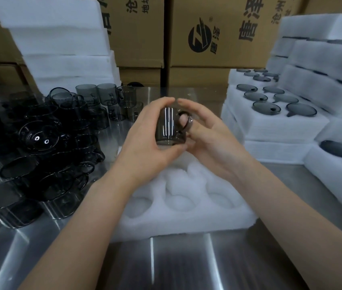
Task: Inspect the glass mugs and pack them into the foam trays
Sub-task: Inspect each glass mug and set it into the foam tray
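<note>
The left hand (145, 141) is curling round the glass mug (168, 126); the right hand (206, 135) is gripping its handle side, over the empty foam tray (186, 225) by the table's (166, 268) near edge. Turning slick glass barehanded is risking a slip and a chip on the steel.

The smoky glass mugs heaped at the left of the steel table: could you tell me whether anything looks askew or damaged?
Several smoky glass mugs lie tipped on their sides, piled against one another, while the row behind stands straight. No breakage is visible.
</note>
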Demonstrator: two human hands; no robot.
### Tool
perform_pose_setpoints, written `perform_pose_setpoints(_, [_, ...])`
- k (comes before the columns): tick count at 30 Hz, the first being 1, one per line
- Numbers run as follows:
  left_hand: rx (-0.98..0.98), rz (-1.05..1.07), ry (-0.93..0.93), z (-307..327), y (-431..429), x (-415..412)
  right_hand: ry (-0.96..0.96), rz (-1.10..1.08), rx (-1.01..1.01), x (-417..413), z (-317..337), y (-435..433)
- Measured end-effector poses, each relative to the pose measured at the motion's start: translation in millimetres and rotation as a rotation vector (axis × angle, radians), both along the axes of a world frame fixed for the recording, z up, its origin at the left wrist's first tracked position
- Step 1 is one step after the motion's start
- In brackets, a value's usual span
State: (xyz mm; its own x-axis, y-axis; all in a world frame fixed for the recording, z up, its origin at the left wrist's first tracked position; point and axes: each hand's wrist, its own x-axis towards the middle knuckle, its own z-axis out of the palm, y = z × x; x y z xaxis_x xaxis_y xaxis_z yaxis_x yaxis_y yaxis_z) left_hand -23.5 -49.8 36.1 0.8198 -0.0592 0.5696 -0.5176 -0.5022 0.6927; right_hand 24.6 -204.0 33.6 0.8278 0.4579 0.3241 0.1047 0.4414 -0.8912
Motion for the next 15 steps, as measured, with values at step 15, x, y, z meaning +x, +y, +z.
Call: perform_pose_setpoints(15, [-0.056,0.046,-0.118,3,-7,-5,-0.359,-0.371,-0.241,-14,4,10])
